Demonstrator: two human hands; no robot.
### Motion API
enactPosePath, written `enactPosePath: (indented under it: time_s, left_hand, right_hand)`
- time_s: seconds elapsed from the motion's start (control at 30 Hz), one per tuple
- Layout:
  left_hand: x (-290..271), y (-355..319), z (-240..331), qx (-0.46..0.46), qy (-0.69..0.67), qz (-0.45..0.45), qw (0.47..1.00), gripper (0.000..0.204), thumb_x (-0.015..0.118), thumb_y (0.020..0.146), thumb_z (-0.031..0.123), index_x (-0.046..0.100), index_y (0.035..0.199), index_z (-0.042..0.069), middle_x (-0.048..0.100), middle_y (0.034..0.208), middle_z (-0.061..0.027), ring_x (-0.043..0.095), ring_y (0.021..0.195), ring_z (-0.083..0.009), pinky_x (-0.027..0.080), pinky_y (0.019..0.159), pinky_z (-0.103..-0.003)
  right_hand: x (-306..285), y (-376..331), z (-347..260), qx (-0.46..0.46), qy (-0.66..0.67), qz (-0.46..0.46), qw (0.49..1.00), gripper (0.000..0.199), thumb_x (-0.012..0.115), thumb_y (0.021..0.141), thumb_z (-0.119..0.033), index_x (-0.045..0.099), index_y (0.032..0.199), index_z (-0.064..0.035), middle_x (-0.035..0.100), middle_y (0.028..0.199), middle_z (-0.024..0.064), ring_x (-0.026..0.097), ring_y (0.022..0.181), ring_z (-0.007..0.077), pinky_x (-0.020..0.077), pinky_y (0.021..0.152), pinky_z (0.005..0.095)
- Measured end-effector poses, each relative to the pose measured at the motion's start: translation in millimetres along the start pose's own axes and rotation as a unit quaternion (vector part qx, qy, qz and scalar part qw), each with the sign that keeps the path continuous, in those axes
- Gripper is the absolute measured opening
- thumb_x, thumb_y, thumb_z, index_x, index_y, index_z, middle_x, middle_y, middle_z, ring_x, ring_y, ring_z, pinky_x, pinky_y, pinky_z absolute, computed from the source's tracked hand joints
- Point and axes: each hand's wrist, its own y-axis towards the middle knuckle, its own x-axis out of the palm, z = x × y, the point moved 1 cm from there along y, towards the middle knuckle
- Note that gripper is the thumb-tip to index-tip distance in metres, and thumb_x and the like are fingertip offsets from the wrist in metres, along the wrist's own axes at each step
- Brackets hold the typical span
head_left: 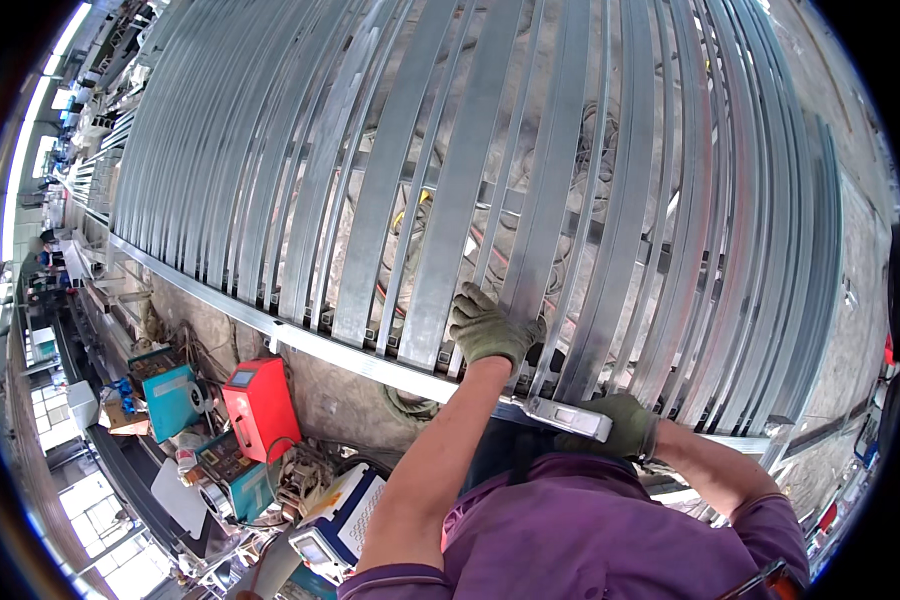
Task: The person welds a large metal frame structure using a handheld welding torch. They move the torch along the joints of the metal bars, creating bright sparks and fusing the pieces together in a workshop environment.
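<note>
A wide rack of long galvanised steel tubes [440,190] lies across a steel cross rail [300,340]. My left hand [490,328], in an olive work glove, grips the near end of one flat tube [535,220] in the middle of the rack. My right hand [625,425], also gloved, holds a short silver spirit level [570,418] against the cross rail just below the tube ends. My purple sleeves fill the lower middle of the view.
On the floor at lower left stand a red welding machine [260,405], teal machines [170,395] and a white-and-blue unit [345,515], with cables around them. More steel stock is stacked at far left [90,170]. A concrete floor [855,330] runs along the right.
</note>
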Motion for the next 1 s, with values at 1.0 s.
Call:
enactPosePath:
  time_s: [1.0]
  left_hand:
    - [-56.8,30.4,-50.3,0.163,0.003,-0.091,0.982,0.106,0.068,0.102,0.067,0.031,0.175,-0.001,0.054,0.167,-0.0276,0.058,0.15,-0.0428,0.048,0.124,-0.043]
  right_hand:
    - [-48.8,48.9,-22.7,-0.028,0.075,-0.058,0.995,0.065,0.073,0.098,-0.074,0.08,0.124,-0.0151,0.082,0.097,0.0197,0.081,0.096,0.0408,0.0641,0.087,0.048]
